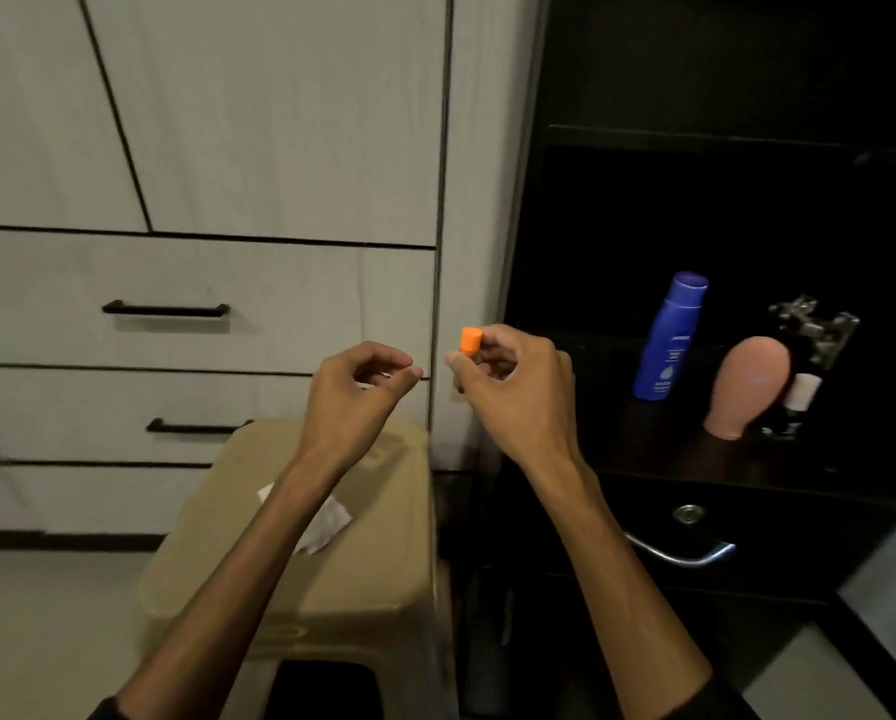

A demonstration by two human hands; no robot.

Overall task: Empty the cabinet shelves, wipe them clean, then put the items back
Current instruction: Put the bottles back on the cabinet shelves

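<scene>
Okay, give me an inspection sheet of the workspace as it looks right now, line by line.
Surface: dark cabinet shelf, open, dimly lit; upper shelf too dark to judge.
Job's things: blue bottle, pink bottle and a small white-capped bottle upright on the shelf; small orange item held out in front of the shelf.
Clutter: white cloth lying on a beige stool.
Hands: right hand pinches the orange item; left hand curled, seems to hold nothing.
Cables: nothing seen.
Surroundings: white drawers with black handles on the left; metal hinge beside the shelf; dark drawer with a metal handle below.
</scene>
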